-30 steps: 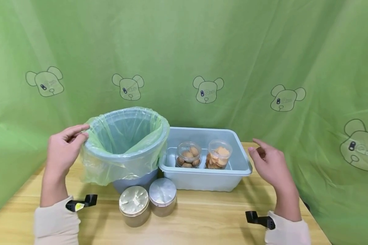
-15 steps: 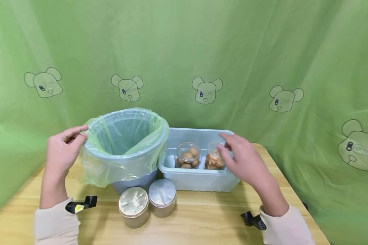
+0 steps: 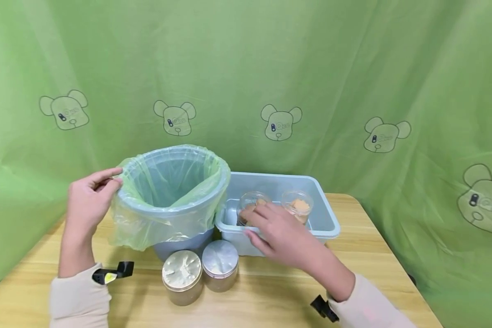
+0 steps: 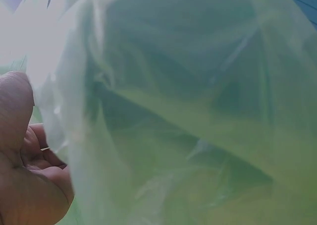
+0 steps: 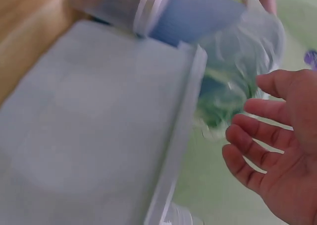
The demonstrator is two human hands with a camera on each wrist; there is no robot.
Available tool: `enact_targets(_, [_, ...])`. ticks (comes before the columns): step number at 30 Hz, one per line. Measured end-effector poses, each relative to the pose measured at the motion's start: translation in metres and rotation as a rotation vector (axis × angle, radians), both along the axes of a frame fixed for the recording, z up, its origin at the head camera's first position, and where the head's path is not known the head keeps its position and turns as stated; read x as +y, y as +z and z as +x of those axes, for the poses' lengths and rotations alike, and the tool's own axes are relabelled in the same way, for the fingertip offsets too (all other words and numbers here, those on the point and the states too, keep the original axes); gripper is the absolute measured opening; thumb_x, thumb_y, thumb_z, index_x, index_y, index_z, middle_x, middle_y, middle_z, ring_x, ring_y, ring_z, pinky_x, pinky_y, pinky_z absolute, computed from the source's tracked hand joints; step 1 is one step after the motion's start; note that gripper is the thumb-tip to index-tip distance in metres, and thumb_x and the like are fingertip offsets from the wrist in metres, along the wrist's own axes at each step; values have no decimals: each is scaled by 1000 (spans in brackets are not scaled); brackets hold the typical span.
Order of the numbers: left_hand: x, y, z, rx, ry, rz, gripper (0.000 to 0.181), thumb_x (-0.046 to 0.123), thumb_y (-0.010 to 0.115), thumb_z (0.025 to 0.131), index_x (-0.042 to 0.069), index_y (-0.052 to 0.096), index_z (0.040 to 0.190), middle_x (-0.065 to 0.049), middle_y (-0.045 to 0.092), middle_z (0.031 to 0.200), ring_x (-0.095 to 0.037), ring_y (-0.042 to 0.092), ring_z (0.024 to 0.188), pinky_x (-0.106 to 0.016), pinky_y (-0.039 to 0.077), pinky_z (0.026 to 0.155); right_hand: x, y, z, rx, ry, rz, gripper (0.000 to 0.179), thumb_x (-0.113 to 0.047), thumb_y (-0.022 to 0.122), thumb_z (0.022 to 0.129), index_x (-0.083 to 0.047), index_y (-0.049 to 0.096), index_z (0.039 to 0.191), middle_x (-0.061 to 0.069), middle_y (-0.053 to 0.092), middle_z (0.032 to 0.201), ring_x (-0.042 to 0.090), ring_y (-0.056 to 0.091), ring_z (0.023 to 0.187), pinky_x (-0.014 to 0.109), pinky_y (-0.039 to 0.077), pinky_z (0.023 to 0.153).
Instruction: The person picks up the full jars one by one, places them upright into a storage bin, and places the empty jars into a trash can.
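A light blue bin is lined with a green translucent garbage bag folded over its rim. My left hand pinches the bag at the bin's left rim with thumb and forefinger; in the left wrist view the bag hides some fingertips. To the right, a pale blue plastic tub holds a clear jar of walnuts and a clear jar of orange chips. My right hand hovers over the tub's front edge, covering part of the walnut jar. Its fingers are spread and loosely bent in the right wrist view, holding nothing.
Two jars stand before the bin: one silver-lidded jar on the left, another silver-lidded jar beside it, close to the tub. Everything rests on a wooden table. Behind hangs a green curtain with bear-head prints.
From beyond the tub's right end, my right hand has swept left, past the chip jar, to the walnut jar. My left hand has stayed at the bin's rim.
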State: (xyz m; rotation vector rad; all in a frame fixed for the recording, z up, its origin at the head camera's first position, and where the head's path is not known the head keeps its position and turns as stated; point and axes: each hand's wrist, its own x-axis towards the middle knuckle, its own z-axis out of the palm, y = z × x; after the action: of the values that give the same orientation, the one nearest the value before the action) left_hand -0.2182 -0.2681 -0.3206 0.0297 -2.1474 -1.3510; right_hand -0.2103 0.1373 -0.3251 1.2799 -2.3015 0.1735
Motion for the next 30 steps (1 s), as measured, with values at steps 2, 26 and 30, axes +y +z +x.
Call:
enact_targets(2, [0, 0, 0, -1, 4, 2, 33, 17, 68, 97, 0, 72, 125, 23, 67, 91, -4, 56, 74, -13, 47, 62, -7, -6, 2, 16, 43, 35, 36, -27, 65, 99, -6, 67, 128, 5, 68, 111, 22, 62, 100, 38, 54, 87])
enact_targets(26, [1, 0, -2, 7, 22, -6, 32, 17, 67, 96, 1, 73, 123, 25, 66, 88, -1, 57, 75, -13, 46, 64, -47, -67, 7, -32, 124, 354, 65, -49, 65, 98, -17, 45, 151, 10, 53, 144, 27, 53, 126, 40, 46, 107])
enact_targets(30, [0, -1, -3, 7, 23, -3, 32, 16, 67, 96, 1, 73, 124, 26, 65, 88, -1, 57, 75, -12, 46, 64, -49, -77, 6, -14, 105, 383, 72, -53, 62, 98, -19, 37, 157, 15, 48, 151, 31, 49, 132, 44, 45, 109])
